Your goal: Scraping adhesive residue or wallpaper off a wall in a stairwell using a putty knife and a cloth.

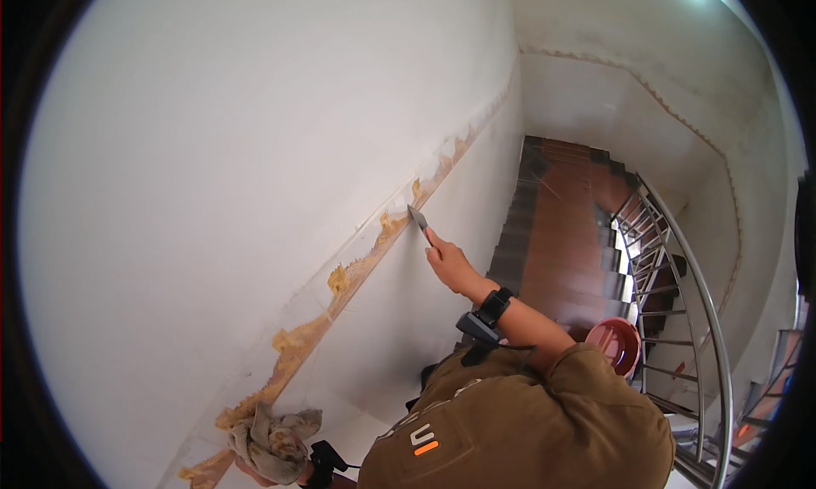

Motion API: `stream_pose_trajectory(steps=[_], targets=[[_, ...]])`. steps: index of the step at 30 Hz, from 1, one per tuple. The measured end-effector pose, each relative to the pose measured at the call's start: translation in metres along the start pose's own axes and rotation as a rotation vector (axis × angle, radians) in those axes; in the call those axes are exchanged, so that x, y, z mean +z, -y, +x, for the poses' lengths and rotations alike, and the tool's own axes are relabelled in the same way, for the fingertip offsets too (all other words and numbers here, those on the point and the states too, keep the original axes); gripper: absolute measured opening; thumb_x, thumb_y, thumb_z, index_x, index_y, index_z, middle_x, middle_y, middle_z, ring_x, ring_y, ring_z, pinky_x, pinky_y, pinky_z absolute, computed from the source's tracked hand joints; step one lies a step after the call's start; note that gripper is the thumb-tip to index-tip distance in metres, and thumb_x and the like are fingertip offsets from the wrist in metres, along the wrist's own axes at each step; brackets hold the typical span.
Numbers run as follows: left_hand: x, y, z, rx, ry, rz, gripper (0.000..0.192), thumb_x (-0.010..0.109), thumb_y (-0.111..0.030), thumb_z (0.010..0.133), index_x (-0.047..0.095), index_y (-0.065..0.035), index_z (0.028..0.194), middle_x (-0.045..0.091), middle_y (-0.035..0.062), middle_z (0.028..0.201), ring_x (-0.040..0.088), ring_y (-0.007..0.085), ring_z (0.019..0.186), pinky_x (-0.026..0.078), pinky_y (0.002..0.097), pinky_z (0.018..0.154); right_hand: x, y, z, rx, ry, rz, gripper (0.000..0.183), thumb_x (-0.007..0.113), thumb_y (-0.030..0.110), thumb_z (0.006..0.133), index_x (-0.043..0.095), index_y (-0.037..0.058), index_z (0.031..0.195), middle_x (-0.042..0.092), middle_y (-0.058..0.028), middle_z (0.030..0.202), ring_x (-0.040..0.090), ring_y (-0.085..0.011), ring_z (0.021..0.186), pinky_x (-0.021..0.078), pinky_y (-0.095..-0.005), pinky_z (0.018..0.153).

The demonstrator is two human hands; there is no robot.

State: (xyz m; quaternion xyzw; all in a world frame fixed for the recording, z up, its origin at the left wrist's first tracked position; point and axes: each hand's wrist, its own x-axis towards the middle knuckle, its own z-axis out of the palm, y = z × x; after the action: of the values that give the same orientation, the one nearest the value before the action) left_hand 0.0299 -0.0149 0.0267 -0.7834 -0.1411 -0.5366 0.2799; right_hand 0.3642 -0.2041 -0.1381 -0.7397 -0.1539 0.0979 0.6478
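Observation:
My right hand (451,264) grips the handle of a putty knife (417,217). Its metal blade touches the upper part of a rough band (357,279) that runs slantwise along the white wall (210,170). Ragged yellow-brown residue and pale patches show along this band. Lower down, at the bottom left, my left hand (254,475) holds a crumpled, stained grey-beige rag (271,441) against the wall by the band. The rag covers most of that hand's fingers.
Reddish-brown stairs (561,221) with black edging descend on the right. A metal handrail (692,250) curves along their open side. A pink plastic bucket (614,345) stands near the railing, by my right elbow. Another ragged strip (676,110) crosses the far wall.

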Motion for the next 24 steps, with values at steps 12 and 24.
stream_pose_trajectory(steps=[12, 24], targets=[[0.002, 0.004, -0.006, -0.055, -0.017, -0.137, 0.059, 0.066, -0.046, 0.069, 0.057, 0.0024, 0.102, 0.057, 0.0174, 0.097, 0.059, 0.0309, 0.085, 0.051, 0.0386, 0.073, 0.004, -0.005, 0.007, 0.048, 0.021, 0.088, 0.05, 0.037, 0.022, 0.086, 0.029, 0.007, 0.134, 0.037, -0.001, 0.049, 0.032, -0.0111, 0.032, 0.031, -0.027, 0.031], [0.003, 0.009, -0.012, -0.023, -0.014, -0.13, 0.06, 0.066, -0.046, 0.069, 0.056, 0.0024, 0.104, 0.058, 0.0171, 0.099, 0.057, 0.0311, 0.089, 0.049, 0.04, 0.077, -0.008, 0.013, -0.009, 0.209, 0.064, 0.128, 0.048, 0.035, 0.02, 0.084, 0.037, 0.0083, 0.13, 0.048, -0.0093, 0.055, 0.039, -0.0177, 0.031, 0.0347, -0.0315, 0.031]])
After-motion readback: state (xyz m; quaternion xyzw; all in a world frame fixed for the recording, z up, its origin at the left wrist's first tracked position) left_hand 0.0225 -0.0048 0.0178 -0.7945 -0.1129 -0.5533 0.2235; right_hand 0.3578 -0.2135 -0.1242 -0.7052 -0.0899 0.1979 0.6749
